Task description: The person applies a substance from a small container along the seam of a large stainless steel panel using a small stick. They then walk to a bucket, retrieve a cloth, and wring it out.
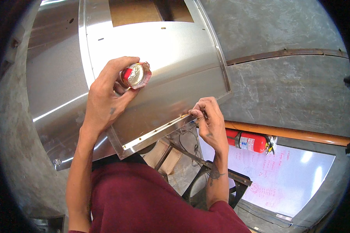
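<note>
In the head view, the left hand (104,91) grips a can (137,75) round its side, above the panel (163,89), which likely keeps it off the metal. The right hand (210,121), fingers bunched closed, is at the right end of a pale strip (149,134) on the panel's near edge, perhaps for fine control; whether it pinches anything, I cannot tell. Counted: one can, one strip, one extinguisher (252,142) and one whiteboard (291,171) at right.
</note>
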`<state>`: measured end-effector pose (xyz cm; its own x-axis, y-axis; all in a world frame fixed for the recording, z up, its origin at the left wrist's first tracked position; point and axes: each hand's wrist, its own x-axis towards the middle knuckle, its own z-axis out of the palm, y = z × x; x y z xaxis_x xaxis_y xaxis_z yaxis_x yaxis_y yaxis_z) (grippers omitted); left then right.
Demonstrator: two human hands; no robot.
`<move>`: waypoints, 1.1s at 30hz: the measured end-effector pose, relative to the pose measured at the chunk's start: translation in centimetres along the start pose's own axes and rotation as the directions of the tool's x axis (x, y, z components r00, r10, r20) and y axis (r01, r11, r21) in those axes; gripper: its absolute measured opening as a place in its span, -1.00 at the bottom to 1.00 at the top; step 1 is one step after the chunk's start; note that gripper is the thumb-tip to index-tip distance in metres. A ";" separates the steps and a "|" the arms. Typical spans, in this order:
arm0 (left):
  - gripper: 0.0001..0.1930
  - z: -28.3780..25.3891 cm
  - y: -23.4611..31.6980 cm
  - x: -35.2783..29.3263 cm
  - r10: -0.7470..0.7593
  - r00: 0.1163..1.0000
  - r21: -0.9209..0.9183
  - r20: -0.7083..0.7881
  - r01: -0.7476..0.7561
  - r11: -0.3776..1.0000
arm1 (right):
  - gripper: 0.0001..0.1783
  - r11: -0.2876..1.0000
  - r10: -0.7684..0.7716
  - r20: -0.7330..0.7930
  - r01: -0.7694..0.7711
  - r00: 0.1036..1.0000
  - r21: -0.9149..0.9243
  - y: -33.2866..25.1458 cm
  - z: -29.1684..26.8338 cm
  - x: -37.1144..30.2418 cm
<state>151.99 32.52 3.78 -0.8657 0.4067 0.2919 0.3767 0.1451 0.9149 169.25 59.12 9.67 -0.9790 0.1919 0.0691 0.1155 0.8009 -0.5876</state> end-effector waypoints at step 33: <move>-0.38 -0.5 0.9 0.4 0.035 0.999 0.023 0.033 -0.036 0.999 | -0.85 0.964 -0.055 -0.434 0.161 0.899 0.213 -9.5 8.6 7.1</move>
<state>151.86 32.39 4.86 -0.8408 0.4407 0.3145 0.4149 0.1513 0.8972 159.71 48.03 8.78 -0.8139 0.3748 0.4440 -0.0825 0.6819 -0.7268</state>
